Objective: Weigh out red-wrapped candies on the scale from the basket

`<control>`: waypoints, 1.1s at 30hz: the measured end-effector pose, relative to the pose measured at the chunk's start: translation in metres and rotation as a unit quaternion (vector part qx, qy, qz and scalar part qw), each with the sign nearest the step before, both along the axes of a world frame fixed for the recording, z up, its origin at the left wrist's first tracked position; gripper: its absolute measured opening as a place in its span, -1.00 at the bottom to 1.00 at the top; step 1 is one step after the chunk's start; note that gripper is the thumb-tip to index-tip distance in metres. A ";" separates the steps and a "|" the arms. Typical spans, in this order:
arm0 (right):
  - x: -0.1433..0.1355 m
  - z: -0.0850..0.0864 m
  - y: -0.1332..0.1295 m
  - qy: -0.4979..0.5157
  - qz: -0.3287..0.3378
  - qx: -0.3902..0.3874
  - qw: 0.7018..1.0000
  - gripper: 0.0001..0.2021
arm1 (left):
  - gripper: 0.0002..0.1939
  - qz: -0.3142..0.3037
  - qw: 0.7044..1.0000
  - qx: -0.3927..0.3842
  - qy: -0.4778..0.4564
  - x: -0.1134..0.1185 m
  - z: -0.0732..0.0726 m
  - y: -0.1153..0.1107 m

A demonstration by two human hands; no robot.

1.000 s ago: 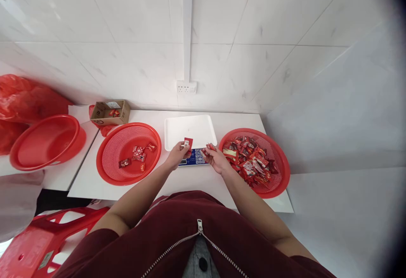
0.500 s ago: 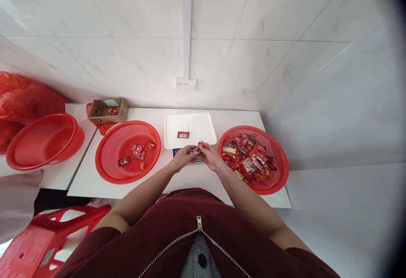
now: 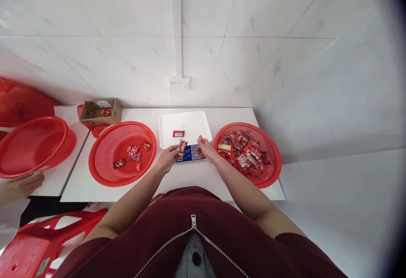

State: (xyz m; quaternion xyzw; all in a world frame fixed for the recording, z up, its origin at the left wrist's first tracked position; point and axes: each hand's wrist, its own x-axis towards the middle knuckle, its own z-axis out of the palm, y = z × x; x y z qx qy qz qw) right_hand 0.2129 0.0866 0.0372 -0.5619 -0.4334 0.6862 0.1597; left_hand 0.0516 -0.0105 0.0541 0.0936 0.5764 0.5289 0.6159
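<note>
Between the fingers of my left hand (image 3: 168, 158) is a red wrapped candy (image 3: 182, 147), over the blue keypad of a scale (image 3: 190, 152). My right hand (image 3: 207, 149) pinches a small red packet (image 3: 201, 139) near the front right corner of the white tray (image 3: 198, 121). One red-wrapped candy (image 3: 178, 133) lies on that tray. To the right stands a red basket (image 3: 276, 151) heaped with wrapped candies (image 3: 244, 153). The red basket (image 3: 98, 172) on the left holds several packets (image 3: 133, 152), spread apart.
Behind the left basket stands a cardboard box (image 3: 100, 111) with a few red packets inside. Further left are a red basin (image 3: 38, 142) and red plastic bags (image 3: 22, 102). Another person's hand (image 3: 27, 185) is near the basin. A red stool (image 3: 38, 244) is below.
My hands have moved apart, each with a packet, uncovering the scale's keypad. The view has shifted slightly. Another person's hand has come into sight at the left.
</note>
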 end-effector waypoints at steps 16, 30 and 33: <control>0.090 -0.012 0.043 -0.308 0.090 0.295 0.900 -0.57 | -0.88 0.018 0.999 -0.021 -0.022 -0.010 -0.003 -0.012; 0.134 -0.014 0.023 -0.356 0.057 0.297 0.884 -0.71 | -0.87 -0.014 0.998 -0.045 -0.034 0.000 0.009 -0.006; 0.131 -0.001 0.019 -0.161 -0.052 0.238 0.956 -0.61 | -0.89 -0.017 0.998 -0.052 -0.039 0.000 0.010 -0.008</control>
